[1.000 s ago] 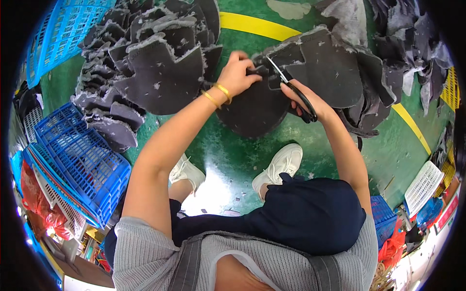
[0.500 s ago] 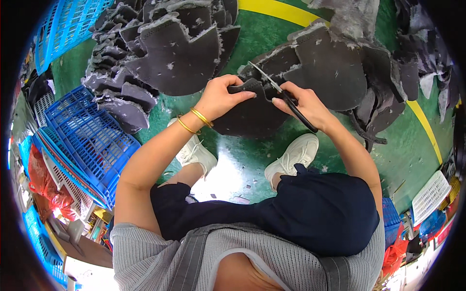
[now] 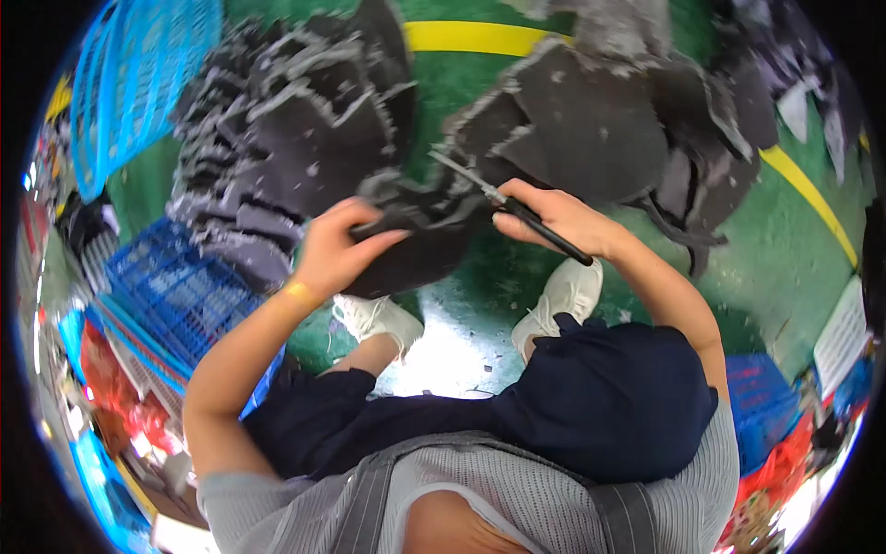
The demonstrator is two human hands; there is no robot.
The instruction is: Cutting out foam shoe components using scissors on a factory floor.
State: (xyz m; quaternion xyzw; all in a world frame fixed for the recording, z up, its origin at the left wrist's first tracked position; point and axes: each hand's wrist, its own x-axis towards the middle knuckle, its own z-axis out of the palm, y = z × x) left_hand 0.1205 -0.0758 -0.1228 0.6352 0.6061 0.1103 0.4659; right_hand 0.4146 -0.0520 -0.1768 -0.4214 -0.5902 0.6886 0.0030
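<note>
My left hand [image 3: 334,247] pinches the upper edge of a dark grey, fleece-edged fabric piece [image 3: 420,254] between thumb and fingers. The piece hangs above the floor over my left shoe, and its top edge curls and blurs. In my right hand [image 3: 561,223] is a pair of black-handled scissors [image 3: 461,173]. Its narrow metal blades point up and left, close to the right side of the piece. The blades look nearly together, and I cannot tell whether they touch the fabric. My fingers wrap the handles, which partly hides them.
Beyond my hands lie a left heap of fleece-edged fabric pieces [image 3: 314,138] and a right heap [image 3: 591,120]. Yellow stripes [image 3: 475,38] cross the green floor [image 3: 766,277]. At left are a light-blue basket [image 3: 138,88] and blue crates [image 3: 180,286]; another blue crate [image 3: 761,406] stands at right.
My left hand has moved left and down, drawing the fabric piece with it toward the left heap. My right hand and the scissors have shifted slightly left and down. The view has turned a little.
</note>
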